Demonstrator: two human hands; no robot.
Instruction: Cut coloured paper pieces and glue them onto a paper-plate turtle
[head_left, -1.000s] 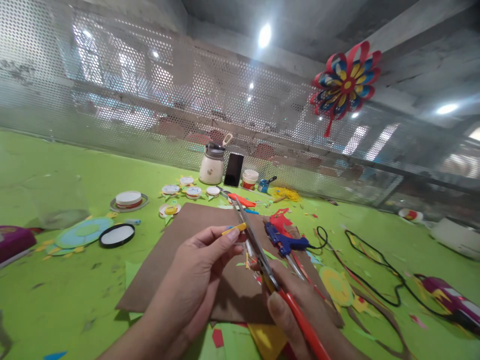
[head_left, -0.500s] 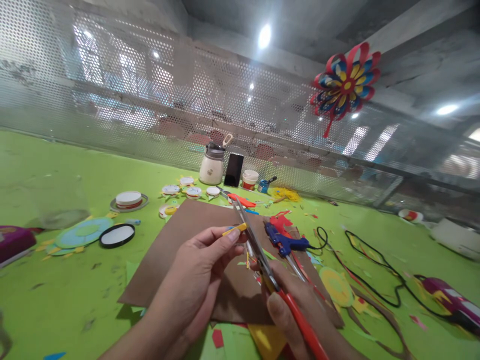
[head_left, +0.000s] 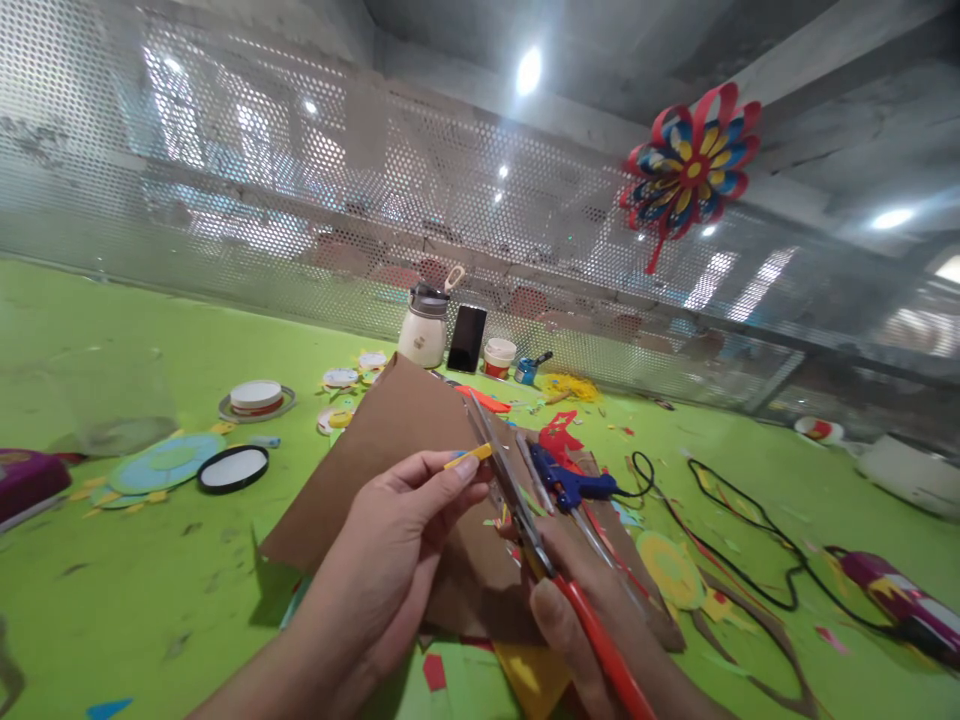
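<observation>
Between the thumb and fingers of my left hand (head_left: 412, 530) is a small yellow paper strip (head_left: 474, 455). My right hand (head_left: 585, 590) grips red-handled scissors (head_left: 536, 550), whose blades point up and away from me. The blades are slightly parted, and the strip's right end lies at them. Under both hands is a brown cardboard sheet (head_left: 360, 470), its far left part raised off the table. Just beyond my right hand, a blue glue gun (head_left: 571, 478) lies near a red paper cutout (head_left: 559, 437).
On the green table (head_left: 187, 600) lie paper scraps, a black-rimmed white disc (head_left: 233, 468) and a yellow round cutout (head_left: 670, 570). A white jug (head_left: 423, 330) and a phone (head_left: 467, 338) stand at the back. A black cord (head_left: 750, 520) runs along the right.
The cardboard's far left side has risen and shifted, now covering some small white discs behind it. My hands, the yellow strip and the scissors have barely moved.
</observation>
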